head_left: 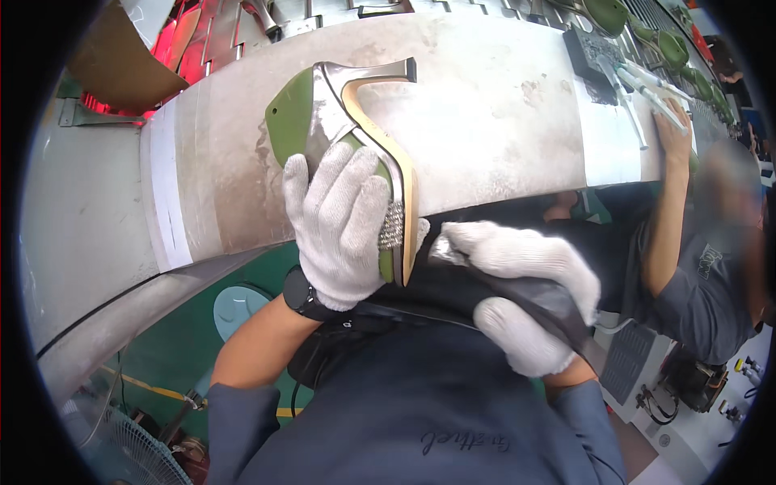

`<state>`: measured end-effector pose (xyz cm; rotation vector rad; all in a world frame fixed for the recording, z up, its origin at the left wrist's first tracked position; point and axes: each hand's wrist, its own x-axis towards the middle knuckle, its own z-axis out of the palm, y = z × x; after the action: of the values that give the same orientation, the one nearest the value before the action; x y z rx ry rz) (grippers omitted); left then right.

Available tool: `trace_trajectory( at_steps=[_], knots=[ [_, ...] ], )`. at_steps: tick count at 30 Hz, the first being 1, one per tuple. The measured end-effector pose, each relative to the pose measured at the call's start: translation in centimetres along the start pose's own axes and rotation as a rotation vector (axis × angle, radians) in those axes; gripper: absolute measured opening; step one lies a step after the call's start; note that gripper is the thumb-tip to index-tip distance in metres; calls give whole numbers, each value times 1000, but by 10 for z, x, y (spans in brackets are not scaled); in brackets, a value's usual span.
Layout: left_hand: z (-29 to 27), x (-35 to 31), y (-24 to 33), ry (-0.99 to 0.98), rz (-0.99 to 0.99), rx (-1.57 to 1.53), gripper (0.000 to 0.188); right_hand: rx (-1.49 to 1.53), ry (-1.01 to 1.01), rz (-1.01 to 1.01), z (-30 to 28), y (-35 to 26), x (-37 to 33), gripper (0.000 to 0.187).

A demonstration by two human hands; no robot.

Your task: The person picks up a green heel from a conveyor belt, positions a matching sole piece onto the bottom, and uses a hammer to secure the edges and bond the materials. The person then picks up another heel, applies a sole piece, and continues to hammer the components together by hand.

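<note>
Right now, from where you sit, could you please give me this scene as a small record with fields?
Left hand: gloved, holding the green shoe
Green shoe: sole facing right, silvery high heel at the far end, sparkling band nearer the person
Right hand: gloved, gripping a dark object, kind unclear
Left wrist: black watch
Surface: pale, stained bench
Right side: a co-worker's bare hand by a dark block
Lower left: fan

the shoe is olive green and silver, with a tan sole. both gloves are off-white. toward eight o'clock, the green floor bears a yellow stripe.
</note>
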<state>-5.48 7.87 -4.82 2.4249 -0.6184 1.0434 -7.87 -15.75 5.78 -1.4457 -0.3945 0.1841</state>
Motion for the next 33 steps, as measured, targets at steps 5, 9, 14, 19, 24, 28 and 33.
trace_trajectory(
  at_steps=[5, 9, 14, 19, 24, 28, 33],
  knots=[
    [-4, 1, 5, 9, -53, -132, 51, -254, -146, 20, 6, -1, 33, 34],
    [-2, 2, 4, 34, -70, -145, 51, -211, -110, 151, 4, -19, 56, 30],
    [8, 0, 1, 103, -39, -147, 53, -233, -56, 587, 4, -43, 94, 37],
    [-2, 1, 1, 58, -63, -165, 56, -269, -208, 382, 9, -43, 76, 28],
    [-2, 2, 4, 25, -72, -177, 55, -571, -250, -27, 12, -22, 46, 34],
    [-1, 0, 4, 41, -66, -185, 55, -509, -190, -5, 22, -11, 27, 34],
    [3, 2, 2, 68, -38, -176, 53, -381, -182, 64, 32, -15, 5, 28]
  ],
)
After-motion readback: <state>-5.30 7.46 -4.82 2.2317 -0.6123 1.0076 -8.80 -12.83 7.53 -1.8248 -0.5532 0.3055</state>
